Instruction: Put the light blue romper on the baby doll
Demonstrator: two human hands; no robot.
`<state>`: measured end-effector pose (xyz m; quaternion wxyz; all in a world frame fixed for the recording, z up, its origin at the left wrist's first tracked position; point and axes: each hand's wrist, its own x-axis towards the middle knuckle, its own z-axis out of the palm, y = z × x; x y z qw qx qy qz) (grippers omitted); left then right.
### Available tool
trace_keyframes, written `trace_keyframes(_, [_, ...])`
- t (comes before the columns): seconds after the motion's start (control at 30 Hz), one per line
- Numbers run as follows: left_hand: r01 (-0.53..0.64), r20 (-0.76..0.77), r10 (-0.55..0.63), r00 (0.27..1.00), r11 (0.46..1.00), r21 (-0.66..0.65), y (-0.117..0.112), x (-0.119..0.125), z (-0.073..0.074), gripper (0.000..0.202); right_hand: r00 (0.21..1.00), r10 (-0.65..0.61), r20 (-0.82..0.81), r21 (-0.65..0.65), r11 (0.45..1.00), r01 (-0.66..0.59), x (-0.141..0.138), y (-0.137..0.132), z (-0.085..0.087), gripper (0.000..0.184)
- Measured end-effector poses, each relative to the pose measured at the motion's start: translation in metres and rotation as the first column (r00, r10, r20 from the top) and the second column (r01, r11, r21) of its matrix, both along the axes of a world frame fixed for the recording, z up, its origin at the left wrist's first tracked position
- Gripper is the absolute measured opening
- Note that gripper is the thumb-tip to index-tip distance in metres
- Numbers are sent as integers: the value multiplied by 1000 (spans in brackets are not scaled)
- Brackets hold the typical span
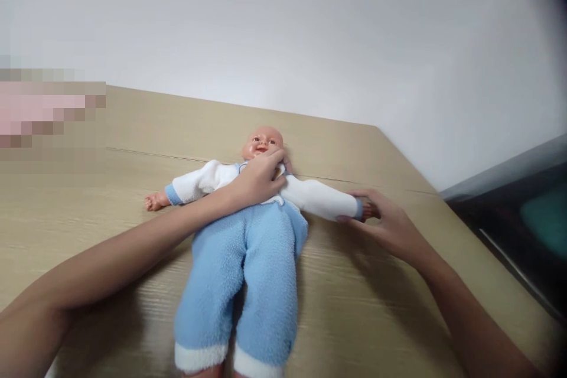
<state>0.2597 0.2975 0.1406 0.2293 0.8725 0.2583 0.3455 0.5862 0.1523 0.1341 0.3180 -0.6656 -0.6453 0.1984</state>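
Observation:
A baby doll (248, 248) lies on its back on a light wooden table (133, 147), head toward the wall. It wears a white fleece top and light blue fleece trousers with white cuffs. My left hand (259, 177) rests on the doll's chest just under its chin, fingers curled at the collar of the top. My right hand (387, 221) holds the end of the doll's outstretched sleeve (321, 199) at the wrist, covering the doll's hand. The doll's other arm (177, 194) lies stretched out to the left, its small hand bare.
A plain white wall (283, 29) rises behind the table. A dark surface (514, 212) with a grey edge lies past the table's right side. A blurred pinkish patch (44, 106) sits at the far left.

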Motion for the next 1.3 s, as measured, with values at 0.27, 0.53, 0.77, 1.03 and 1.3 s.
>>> trace_keyframes(0.27, [-24, 49, 14, 999, 974, 227, -40, -20, 22, 8, 996, 91, -20, 25, 996, -90, 5, -1, -8, 67])
trace_keyframes(0.53, [60, -43, -57, 997, 995, 74, -128, -62, 47, 13, 988, 86, 127, 83, 992, -97, 4, 3, -10, 64])
trace_keyframes(0.77, [-172, -67, 170, 983, 985, -24, -202, -116, 32, 25, 994, -8, 109, 412, 910, -38, -82, -48, 17, 47])
trace_keyframes(1.03, [-400, -107, 386, 916, 894, -203, -298, -177, -40, 100, 935, 345, 80, 92, 932, -351, -196, -187, -18, 118])
trace_keyframes(1.3, [-381, -115, 367, 923, 912, -153, -298, -180, -72, 97, 970, 236, 59, 149, 959, -243, -219, -204, -55, 109])
